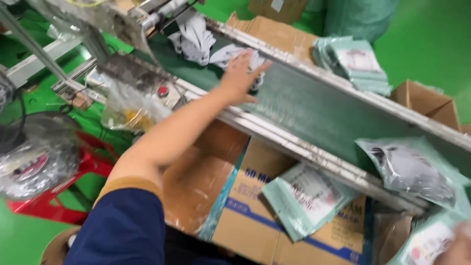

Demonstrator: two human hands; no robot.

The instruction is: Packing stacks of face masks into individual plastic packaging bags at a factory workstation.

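At the near edge of the frame, a dark blue sleeve [122,228] with a tan cuff leads up the person's left arm, stretched out across the work line. In the bottom right corner the right hand [458,250] is only a blurred sliver beside a pale green packet [427,240]; whether it grips that packet cannot be told.

Just beyond, printed cardboard boxes [255,216] stand under the edge of the belt, set where finished goods can drop or be dropped in; a stack of green sealed packets [306,196] lies on top of one, and a clear bag with a dark item [412,169] rests on the belt's near right end. To the left, a red plastic stool [59,206] carries a bundle wrapped in clear film [34,162].

Further out, the left hand [240,76] lies flat, fingers spread wide, pressing on a white mask [233,54] on the green conveyor belt [314,105], the open palm suited to sliding the piece rather than pinching it. More loose white masks [194,37] lie just behind, near the machine's metal frame [132,22].

On the far side, another pile of green packets [355,64] sits by the belt's rail, with brown boxes [429,103] on the green floor [436,39].
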